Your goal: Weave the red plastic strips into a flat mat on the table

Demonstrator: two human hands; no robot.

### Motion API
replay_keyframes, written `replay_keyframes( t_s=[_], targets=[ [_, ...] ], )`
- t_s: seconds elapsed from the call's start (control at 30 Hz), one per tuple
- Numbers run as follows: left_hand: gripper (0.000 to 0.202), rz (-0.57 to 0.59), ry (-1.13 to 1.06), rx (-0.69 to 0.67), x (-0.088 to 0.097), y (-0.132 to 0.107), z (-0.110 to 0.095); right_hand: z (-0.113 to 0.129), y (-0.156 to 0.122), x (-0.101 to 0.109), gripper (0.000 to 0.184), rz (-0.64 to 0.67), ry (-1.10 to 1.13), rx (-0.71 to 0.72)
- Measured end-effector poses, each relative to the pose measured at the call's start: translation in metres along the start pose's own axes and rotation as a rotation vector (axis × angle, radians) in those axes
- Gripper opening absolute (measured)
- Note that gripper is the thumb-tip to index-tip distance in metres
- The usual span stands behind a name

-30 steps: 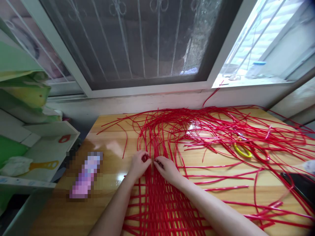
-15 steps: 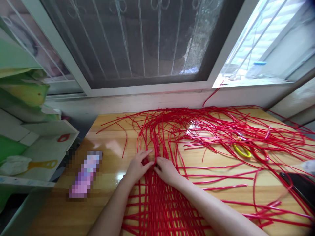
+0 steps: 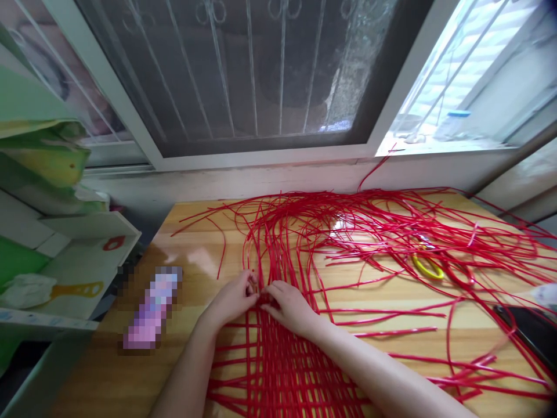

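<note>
A red woven strip mesh (image 3: 300,366) lies on the wooden table, its long strands running away from me into a loose heap of red strands (image 3: 331,203). At the left edge of the weave, my left hand (image 3: 237,296) is closed, thumb and fingers pinched near the strands. My right hand (image 3: 287,305) lies over the strands just beside it, fingers curled around them. The two hands' fingertips nearly meet. Exactly which strand each one pinches is partly hidden by the fingers. Cross strands stick out on both sides of the weave.
Yellow-handled scissors (image 3: 426,264) lie among the strands at the right. A black phone-like object (image 3: 528,334) is near the right edge. At the left are a blurred pink-purple item (image 3: 152,307) and a white shelf (image 3: 82,244) with a yellow-handled tool (image 3: 78,289). A window stands behind the table.
Both hands have shifted slightly left along the weave, toward its left edge. My left hand's fingers have drawn in from a wider spread. One cross strand on the right now slants upward.
</note>
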State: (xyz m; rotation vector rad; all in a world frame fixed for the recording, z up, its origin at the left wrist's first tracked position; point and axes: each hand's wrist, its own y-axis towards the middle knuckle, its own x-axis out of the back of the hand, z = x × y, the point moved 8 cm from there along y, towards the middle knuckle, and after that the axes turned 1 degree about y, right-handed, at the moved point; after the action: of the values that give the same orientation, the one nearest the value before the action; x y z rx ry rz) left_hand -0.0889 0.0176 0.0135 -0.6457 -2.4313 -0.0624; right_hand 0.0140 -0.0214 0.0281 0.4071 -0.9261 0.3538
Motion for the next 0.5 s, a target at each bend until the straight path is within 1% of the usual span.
replay_keyframes(
  t_s=[0.07, 0.2, 0.27, 0.3, 0.37, 0.43, 0.5],
  targets=[
    [0.019, -0.062, -0.039, 0.054, 0.004, 0.003, 0.007, -0.006, 0.002, -0.003, 0.006, -0.009, -0.011, -0.034],
    [0.042, -0.21, -0.143, 0.188, 0.007, 0.014, 0.025, -0.012, 0.004, -0.004, 0.008, -0.035, -0.003, -0.063],
    [0.045, -0.268, -0.154, 0.213, 0.006, 0.018, 0.031, -0.012, 0.003, -0.004, 0.008, -0.038, 0.009, -0.076],
    [0.043, -0.288, -0.138, 0.21, 0.005, 0.019, 0.032, -0.013, 0.003, -0.003, 0.008, -0.041, 0.018, -0.082],
    [0.032, -0.311, -0.091, 0.193, 0.003, 0.02, 0.031, -0.013, 0.003, -0.003, 0.008, -0.046, 0.038, -0.09],
    [0.019, -0.317, -0.038, 0.183, 0.002, 0.018, 0.029, -0.014, 0.003, -0.003, 0.008, -0.052, 0.06, -0.093],
    [0.012, -0.311, 0.044, 0.19, 0.002, 0.015, 0.024, -0.016, 0.002, -0.004, 0.009, -0.057, 0.079, -0.092]
  ],
)
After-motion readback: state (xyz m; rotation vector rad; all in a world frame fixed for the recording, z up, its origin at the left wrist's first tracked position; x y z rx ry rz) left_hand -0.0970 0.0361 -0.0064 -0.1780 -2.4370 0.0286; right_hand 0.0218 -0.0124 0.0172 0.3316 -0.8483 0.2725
